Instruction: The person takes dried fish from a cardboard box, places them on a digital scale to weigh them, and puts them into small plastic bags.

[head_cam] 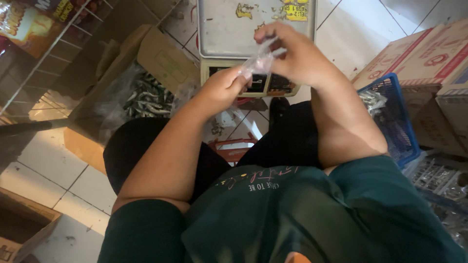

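A small shop's packing corner on a white tiled floor: a weighing scale (pixel 256 29) with a worn metal pan stands before a seated person, a plastic-lined cardboard box of small dried fish (pixel 146 97) at one side, a blue plastic basket (pixel 390 122) and stacked printed cartons (pixel 429 53) at the other, and a wire rack of snack packets (pixel 34 24) in the corner.

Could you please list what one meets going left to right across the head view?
Cardboard box of small dried fish → left hand → clear plastic bag → right hand → blue basket → stacked cartons.
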